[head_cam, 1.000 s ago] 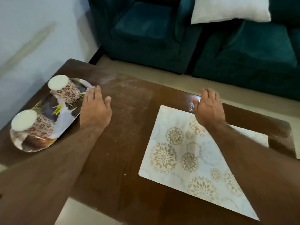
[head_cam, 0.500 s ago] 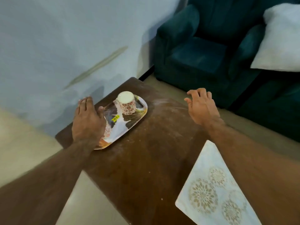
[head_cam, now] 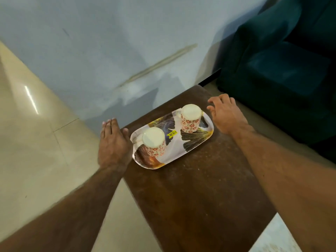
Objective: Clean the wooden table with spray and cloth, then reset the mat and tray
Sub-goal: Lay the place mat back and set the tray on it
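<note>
Both hands are out over the far end of the table, one at each short end of the tray, holding nothing. Left hand [head_cam: 113,142]: fingers straight and together, palm down, thumb side just beside the near-left end of the tray [head_cam: 192,142]; whether it touches the rim cannot be told. Right hand [head_cam: 224,115]: fingers spread and loosely bent, relaxed, just beside the far-right end of the tray, a sliver of table visible between them.

Judgement: the flanking placement reads as a two-handed lift being set up, one hand per end, to keep the tray level. That would fit clearing the surface before spraying and wiping; no spray or cloth is in view.

Nearest the camera, lower right: a corner of the pale mat [head_cam: 272,239], well apart from both hands, lying on the wooden table [head_cam: 190,197]. The tabletop between mat and tray shows pale specks and a dusty haze, so cleaning looks not yet done.

Middle: the tray lies diagonally on the table near its far-left corner, between the two hands. A yellow sticker [head_cam: 172,134] sits near its centre.

On the tray: two patterned cups, both upside down. Near cup [head_cam: 154,144] close to the left hand; far cup [head_cam: 190,118] close to the right. They look loose, so a tilt could slide them.

Beyond: pale wall, teal sofa [head_cam: 283,70] at right.
</note>
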